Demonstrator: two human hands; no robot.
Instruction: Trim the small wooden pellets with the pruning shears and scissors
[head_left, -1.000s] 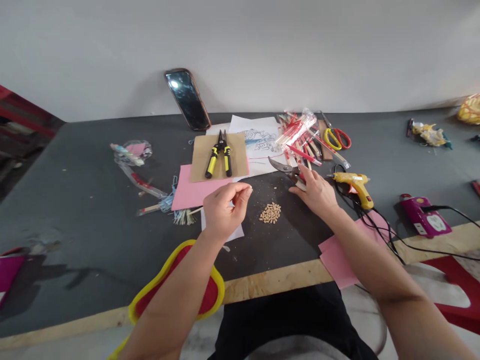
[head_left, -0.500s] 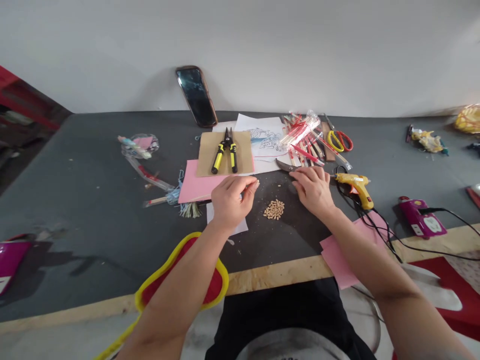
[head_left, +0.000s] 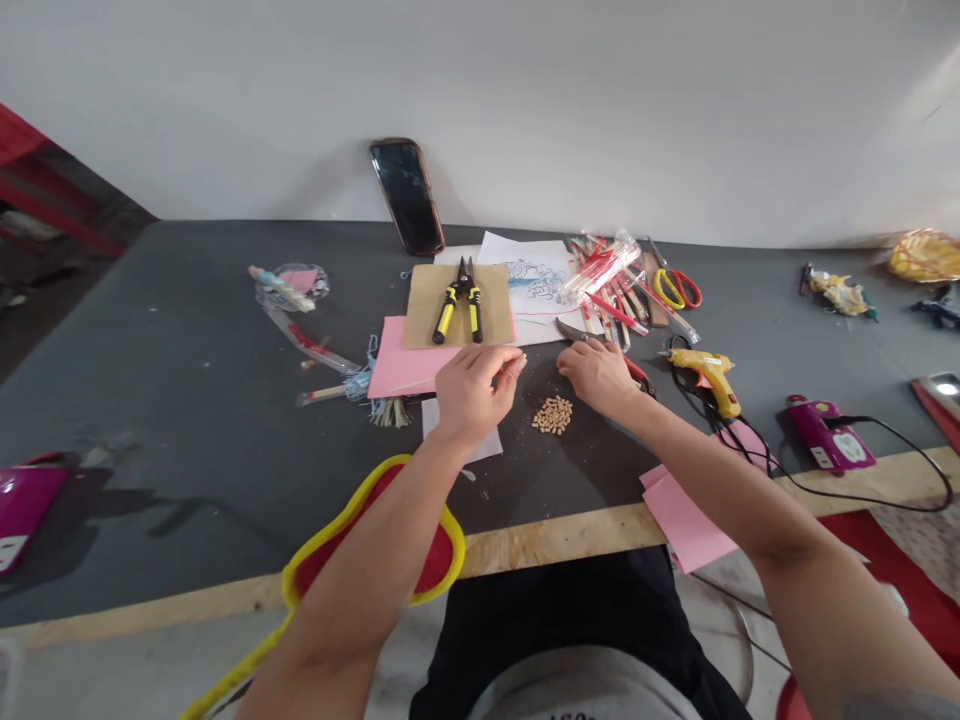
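My left hand (head_left: pixel 477 396) is closed in a pinch above the table, left of the small pile. Something pale and tiny shows at its fingertips, too small to name. My right hand (head_left: pixel 597 376) reaches down to the tabletop, its fingertips drawn together just above the pile; what they hold, if anything, is hidden. Between and below my hands lies a heap of short light-wood pieces (head_left: pixel 553 415). Behind my right hand lie pruning shears (head_left: pixel 574 331), with the dark curved blade on one side and red handles on the other.
Yellow-black snips (head_left: pixel 459 302) lie on brown card (head_left: pixel 421 300) over pink paper (head_left: pixel 397 357). Wrapped red sticks (head_left: pixel 609 275) and scissors (head_left: pixel 679 288) are behind. A glue gun (head_left: pixel 705 378) with its cord lies right. A phone (head_left: pixel 409 198) leans on the wall. A yellow-rimmed red piece (head_left: pixel 439 570) overlaps the front edge.
My right hand has come off the pruning shears and moved left and down, covering a spot where a loose wooden piece lay. My left hand keeps its pinch. The view has shifted slightly.
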